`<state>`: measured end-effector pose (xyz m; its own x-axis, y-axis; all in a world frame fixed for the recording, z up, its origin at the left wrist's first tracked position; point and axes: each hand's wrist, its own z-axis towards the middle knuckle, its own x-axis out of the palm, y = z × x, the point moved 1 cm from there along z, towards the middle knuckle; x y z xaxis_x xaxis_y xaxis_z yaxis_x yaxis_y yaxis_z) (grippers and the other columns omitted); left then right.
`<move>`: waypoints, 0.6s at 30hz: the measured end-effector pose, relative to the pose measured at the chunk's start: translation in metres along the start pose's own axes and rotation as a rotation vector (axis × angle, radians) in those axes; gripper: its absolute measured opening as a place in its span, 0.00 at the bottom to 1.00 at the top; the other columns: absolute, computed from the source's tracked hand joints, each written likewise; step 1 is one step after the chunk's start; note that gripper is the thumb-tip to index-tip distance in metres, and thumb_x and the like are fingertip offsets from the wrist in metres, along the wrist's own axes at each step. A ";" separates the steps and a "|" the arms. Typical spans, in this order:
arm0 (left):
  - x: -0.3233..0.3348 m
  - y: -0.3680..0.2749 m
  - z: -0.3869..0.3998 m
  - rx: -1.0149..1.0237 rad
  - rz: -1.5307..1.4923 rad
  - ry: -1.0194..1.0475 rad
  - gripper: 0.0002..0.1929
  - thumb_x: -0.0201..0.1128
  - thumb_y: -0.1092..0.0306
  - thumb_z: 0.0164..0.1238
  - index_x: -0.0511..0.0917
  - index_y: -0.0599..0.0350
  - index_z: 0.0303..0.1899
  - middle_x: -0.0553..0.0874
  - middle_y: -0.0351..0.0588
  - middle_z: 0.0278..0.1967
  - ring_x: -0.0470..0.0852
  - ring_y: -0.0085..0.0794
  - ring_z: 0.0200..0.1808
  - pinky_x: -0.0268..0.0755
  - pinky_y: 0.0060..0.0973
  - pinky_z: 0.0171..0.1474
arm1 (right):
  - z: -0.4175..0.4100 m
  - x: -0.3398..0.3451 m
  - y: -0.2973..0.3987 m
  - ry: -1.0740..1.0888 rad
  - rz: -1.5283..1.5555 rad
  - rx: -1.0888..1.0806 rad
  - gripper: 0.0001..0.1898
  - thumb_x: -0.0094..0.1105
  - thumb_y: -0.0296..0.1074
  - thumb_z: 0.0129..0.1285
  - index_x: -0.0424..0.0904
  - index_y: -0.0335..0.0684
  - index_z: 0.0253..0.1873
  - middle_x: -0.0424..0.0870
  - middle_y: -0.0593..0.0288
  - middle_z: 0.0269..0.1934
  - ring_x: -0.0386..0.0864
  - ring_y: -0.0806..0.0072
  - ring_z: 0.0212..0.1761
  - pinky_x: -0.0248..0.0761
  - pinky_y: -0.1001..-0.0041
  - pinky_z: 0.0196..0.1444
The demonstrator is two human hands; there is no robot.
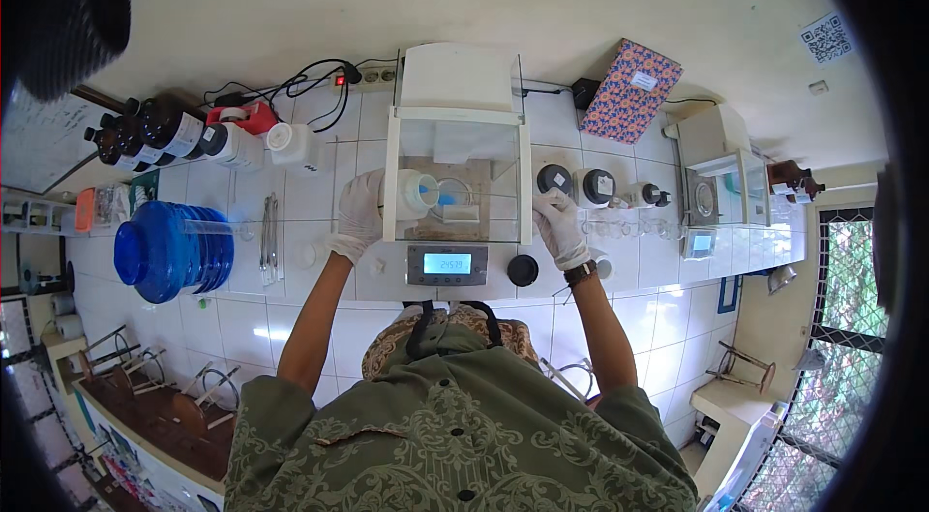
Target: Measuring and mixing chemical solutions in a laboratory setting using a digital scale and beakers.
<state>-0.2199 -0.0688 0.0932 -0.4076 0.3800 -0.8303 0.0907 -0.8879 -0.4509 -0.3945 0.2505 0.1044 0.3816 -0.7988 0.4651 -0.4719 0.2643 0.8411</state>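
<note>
An analytical balance (461, 149) with a glass draft shield stands before me, its display (447, 264) lit. My gloved left hand (363, 206) reaches in at the left side and holds an open white plastic jar (417, 194), tilted with its mouth towards the weighing pan. A clear round dish (453, 194) with something blue sits in the chamber. My gloved right hand (559, 223) is at the right side, fingertips pinched on a thin spatula (501, 195) that reaches through the chamber towards the jar. A black screw lid (522, 270) lies right of the display.
Capped jars (599, 187) and small glassware (639, 227) stand to the right, before a second balance (704, 192). At left are a blue water jug (174, 251), metal tools (270, 240), a white bottle (290, 147) and brown bottles (170, 127). Power cables (305, 87) run behind.
</note>
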 end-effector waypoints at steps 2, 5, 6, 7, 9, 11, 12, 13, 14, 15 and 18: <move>0.000 0.001 0.002 0.010 -0.004 -0.002 0.45 0.78 0.39 0.35 0.72 0.55 0.56 0.80 0.51 0.48 0.78 0.47 0.49 0.68 0.42 0.54 | 0.000 -0.001 0.001 -0.012 0.004 0.006 0.05 0.59 0.19 0.65 0.77 0.36 0.35 0.83 0.62 0.36 0.82 0.79 0.39 0.79 0.80 0.47; -0.001 -0.001 0.002 0.020 0.020 0.023 0.44 0.78 0.40 0.37 0.73 0.55 0.56 0.81 0.50 0.47 0.79 0.46 0.49 0.69 0.41 0.53 | 0.000 -0.005 0.003 -0.008 0.020 0.006 0.04 0.59 0.20 0.66 0.78 0.36 0.36 0.83 0.60 0.36 0.83 0.76 0.40 0.81 0.78 0.47; -0.002 -0.002 0.001 0.013 0.030 0.018 0.43 0.78 0.41 0.37 0.73 0.55 0.56 0.81 0.50 0.48 0.79 0.46 0.49 0.69 0.41 0.52 | 0.000 -0.006 0.003 -0.001 0.035 0.006 0.03 0.60 0.20 0.65 0.79 0.35 0.36 0.85 0.55 0.38 0.84 0.72 0.41 0.82 0.76 0.47; -0.002 -0.003 0.001 0.005 0.040 0.021 0.43 0.77 0.41 0.38 0.73 0.55 0.56 0.81 0.50 0.48 0.78 0.47 0.49 0.69 0.41 0.52 | 0.001 -0.008 0.004 -0.009 0.068 0.006 0.03 0.61 0.20 0.64 0.80 0.34 0.36 0.86 0.51 0.40 0.85 0.69 0.41 0.82 0.74 0.46; -0.003 -0.005 0.001 0.017 0.016 0.018 0.42 0.77 0.41 0.38 0.73 0.55 0.56 0.81 0.50 0.48 0.78 0.47 0.49 0.69 0.41 0.52 | 0.001 -0.012 0.005 -0.008 0.051 0.006 0.02 0.61 0.20 0.64 0.80 0.34 0.37 0.86 0.49 0.41 0.86 0.68 0.41 0.83 0.74 0.46; -0.002 -0.004 0.002 0.024 -0.005 0.022 0.42 0.77 0.42 0.39 0.73 0.56 0.56 0.80 0.50 0.48 0.78 0.47 0.49 0.68 0.41 0.53 | 0.000 -0.017 0.007 -0.017 0.054 0.011 0.02 0.61 0.20 0.64 0.80 0.34 0.37 0.86 0.48 0.41 0.86 0.67 0.42 0.83 0.74 0.46; -0.002 -0.003 0.003 0.035 -0.007 -0.003 0.42 0.79 0.42 0.37 0.73 0.55 0.55 0.81 0.49 0.46 0.79 0.47 0.48 0.70 0.42 0.50 | 0.000 -0.020 0.009 -0.001 0.062 0.006 0.02 0.61 0.20 0.65 0.79 0.34 0.37 0.86 0.47 0.42 0.86 0.66 0.42 0.83 0.73 0.46; -0.001 -0.001 0.003 0.047 0.003 -0.019 0.42 0.80 0.42 0.36 0.74 0.54 0.54 0.82 0.49 0.45 0.80 0.48 0.46 0.72 0.43 0.48 | 0.000 -0.023 0.010 0.013 0.100 0.002 0.01 0.60 0.20 0.65 0.79 0.33 0.38 0.86 0.45 0.42 0.86 0.65 0.42 0.83 0.73 0.46; 0.000 0.001 0.003 0.043 -0.009 -0.026 0.42 0.80 0.42 0.36 0.74 0.54 0.54 0.82 0.49 0.45 0.80 0.48 0.46 0.72 0.43 0.48 | -0.001 -0.025 0.010 -0.005 0.114 -0.008 0.01 0.60 0.20 0.65 0.79 0.33 0.38 0.86 0.45 0.41 0.86 0.64 0.41 0.83 0.73 0.46; 0.001 0.003 0.002 0.031 -0.010 -0.044 0.42 0.80 0.43 0.36 0.74 0.53 0.54 0.82 0.49 0.46 0.80 0.48 0.47 0.72 0.43 0.48 | -0.002 -0.028 0.011 -0.008 0.085 -0.002 0.01 0.60 0.20 0.65 0.79 0.33 0.38 0.86 0.45 0.41 0.86 0.64 0.41 0.83 0.73 0.46; 0.001 0.008 0.000 -0.001 -0.027 -0.038 0.41 0.78 0.45 0.38 0.73 0.55 0.56 0.81 0.51 0.47 0.79 0.48 0.49 0.69 0.42 0.52 | -0.004 -0.035 0.011 -0.058 0.039 -0.004 0.02 0.60 0.21 0.65 0.79 0.33 0.36 0.85 0.46 0.40 0.86 0.66 0.41 0.82 0.75 0.47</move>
<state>-0.2195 -0.0748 0.0885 -0.4439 0.3937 -0.8050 0.0805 -0.8772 -0.4734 -0.4101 0.2830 0.0988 0.3163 -0.8178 0.4809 -0.4825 0.2978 0.8237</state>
